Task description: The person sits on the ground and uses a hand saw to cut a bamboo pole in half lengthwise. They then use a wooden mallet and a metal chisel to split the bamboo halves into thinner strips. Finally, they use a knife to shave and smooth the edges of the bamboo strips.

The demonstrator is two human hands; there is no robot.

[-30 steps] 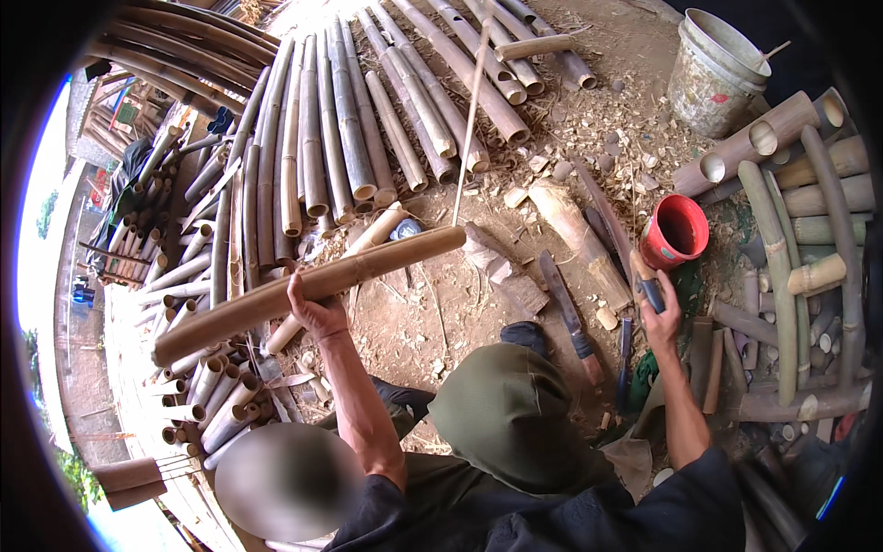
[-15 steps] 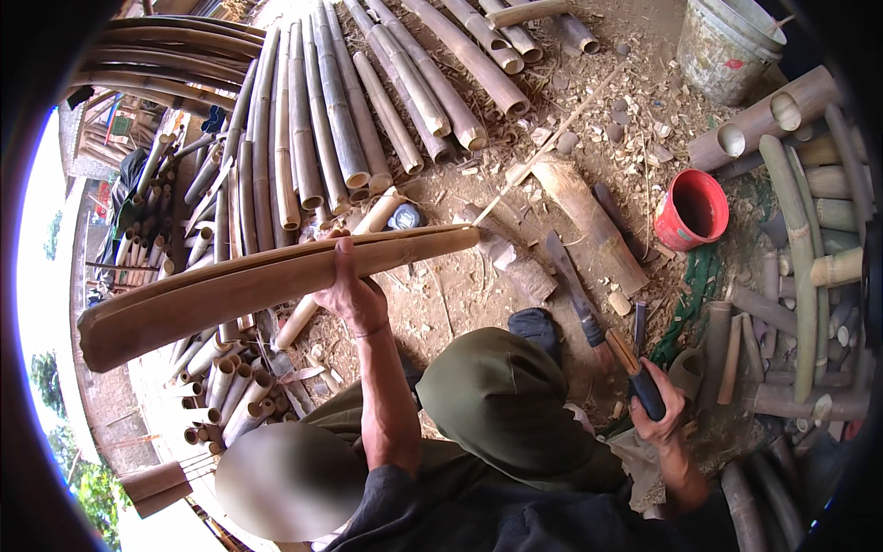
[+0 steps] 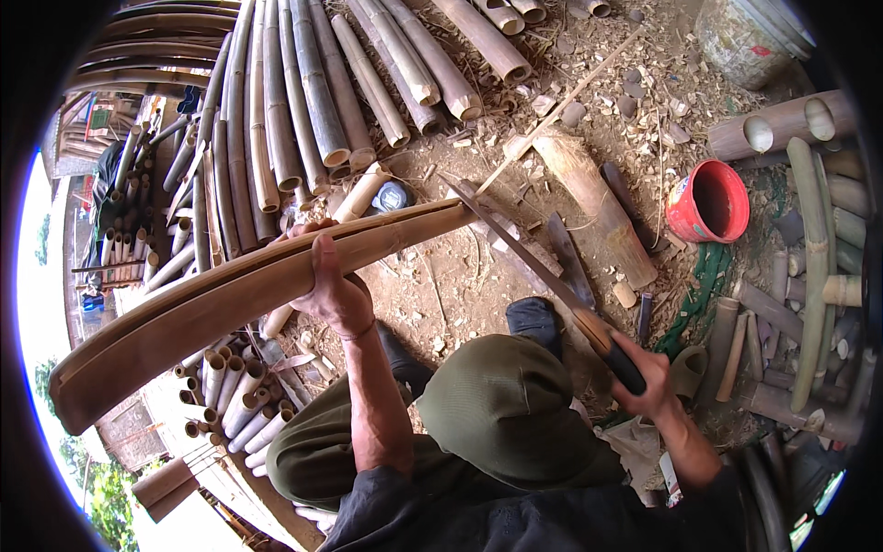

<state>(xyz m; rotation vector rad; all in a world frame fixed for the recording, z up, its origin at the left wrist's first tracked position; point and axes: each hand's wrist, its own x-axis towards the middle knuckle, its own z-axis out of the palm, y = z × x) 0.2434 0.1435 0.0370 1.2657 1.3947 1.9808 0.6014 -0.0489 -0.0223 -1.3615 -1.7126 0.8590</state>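
My left hand is closed around the middle of a long split bamboo piece, its thumb across the pale face. A narrow gap runs lengthwise along the bamboo. It slants up from the lower left to a narrower tip near the middle of the view. A machete is in my right hand, the fingers wrapped around its brown and black handle. The blade's front end crosses the bamboo's narrow tip; whether they touch I cannot tell. Below that tip lies a short wood piece, partly hidden by the blade.
A thick log lies ahead among wood chips, beside a dark flat blade-like piece. At the right stand a red bucket and a whitish bucket. Long bamboo poles fan out at far left; cut bamboo is piled right.
The machete has swung up and left, and its blade now crosses the bamboo's narrow tip. The bamboo's wide end has dropped lower. The whole view has shifted slightly.
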